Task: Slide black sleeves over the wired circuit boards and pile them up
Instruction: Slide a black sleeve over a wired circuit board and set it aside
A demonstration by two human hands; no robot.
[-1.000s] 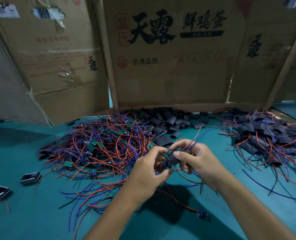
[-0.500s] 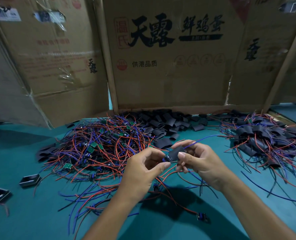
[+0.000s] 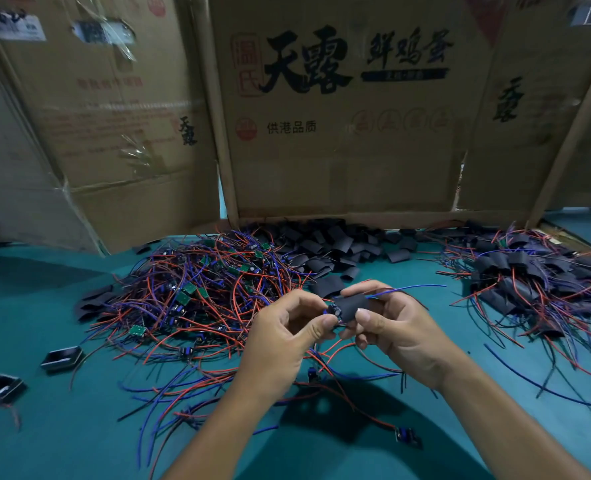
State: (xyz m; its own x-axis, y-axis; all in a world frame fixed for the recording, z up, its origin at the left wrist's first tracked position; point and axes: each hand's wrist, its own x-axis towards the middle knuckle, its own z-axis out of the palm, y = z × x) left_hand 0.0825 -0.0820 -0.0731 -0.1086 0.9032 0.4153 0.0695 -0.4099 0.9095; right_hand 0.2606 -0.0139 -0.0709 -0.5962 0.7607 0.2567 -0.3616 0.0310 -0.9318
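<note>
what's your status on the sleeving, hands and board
Left hand pinching the board end; right hand gripping the black sleeve, partly over it. Wires trail out right. Nothing blocking.

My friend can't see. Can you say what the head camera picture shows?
Two hands work a black sleeve over a wired circuit board: the right hand pinches the sleeve, the left hand pinches the board's end. Unsleeved boards are piled left, finished ones right.
</note>
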